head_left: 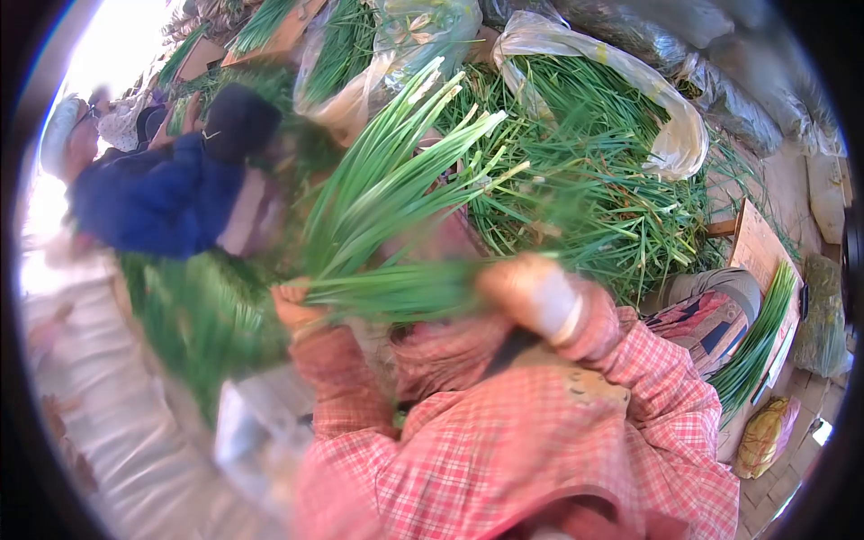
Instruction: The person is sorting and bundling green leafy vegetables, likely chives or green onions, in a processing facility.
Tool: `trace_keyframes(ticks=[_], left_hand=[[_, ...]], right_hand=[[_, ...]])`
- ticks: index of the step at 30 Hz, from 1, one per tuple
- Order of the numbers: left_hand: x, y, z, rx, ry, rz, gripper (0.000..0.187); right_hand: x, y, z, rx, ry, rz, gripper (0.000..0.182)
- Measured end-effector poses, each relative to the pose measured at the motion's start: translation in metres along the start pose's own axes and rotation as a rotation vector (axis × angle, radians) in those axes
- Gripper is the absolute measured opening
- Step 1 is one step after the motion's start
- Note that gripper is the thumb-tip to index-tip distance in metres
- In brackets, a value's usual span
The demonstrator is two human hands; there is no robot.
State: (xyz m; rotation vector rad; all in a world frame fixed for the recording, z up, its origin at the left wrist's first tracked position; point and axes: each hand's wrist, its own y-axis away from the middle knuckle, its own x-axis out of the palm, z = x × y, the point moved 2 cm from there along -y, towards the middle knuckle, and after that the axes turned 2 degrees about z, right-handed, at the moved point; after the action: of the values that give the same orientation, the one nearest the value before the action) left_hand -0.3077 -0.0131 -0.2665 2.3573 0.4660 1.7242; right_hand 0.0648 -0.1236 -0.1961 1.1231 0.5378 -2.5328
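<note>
My left hand [297,306] is closed round a bunch of long green chives [369,189], whose pale cut ends fan up and to the right. Blurred by motion, my right hand [531,292] is closed at the far end of more green leaves [405,288] stretched between the two hands. A whitish wrap or cuff shows at the right wrist. Both hands are in front of my checked red shirt, above my lap. Beyond them lies a large loose heap of chives [594,198].
Open plastic bags [675,135] of chives stand at the back. At right, a neat bundle [765,333] leans on a board [765,243], near a yellowish bag [768,436]. A co-worker in a blue jacket [153,198] bends at the left, with another person behind.
</note>
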Motion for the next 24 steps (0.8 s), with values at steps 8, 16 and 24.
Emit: trace_keyframes(ticks=[8,16,24], left_hand=[[0.017,0.003,0.003,0.072,-0.131,-0.04,0.045],[-0.026,-0.02,-0.015,-0.042,0.044,-0.093,0.046],[0.03,0.01,0.009,0.021,-0.087,-0.058,0.047]], right_hand=[[-0.077,0.033,0.052,-0.318,-1.363,0.484,0.015],[-0.027,0.038,-0.011,0.225,0.301,-0.228,0.028],[0.002,0.007,-0.002,0.21,0.072,0.131,0.008]])
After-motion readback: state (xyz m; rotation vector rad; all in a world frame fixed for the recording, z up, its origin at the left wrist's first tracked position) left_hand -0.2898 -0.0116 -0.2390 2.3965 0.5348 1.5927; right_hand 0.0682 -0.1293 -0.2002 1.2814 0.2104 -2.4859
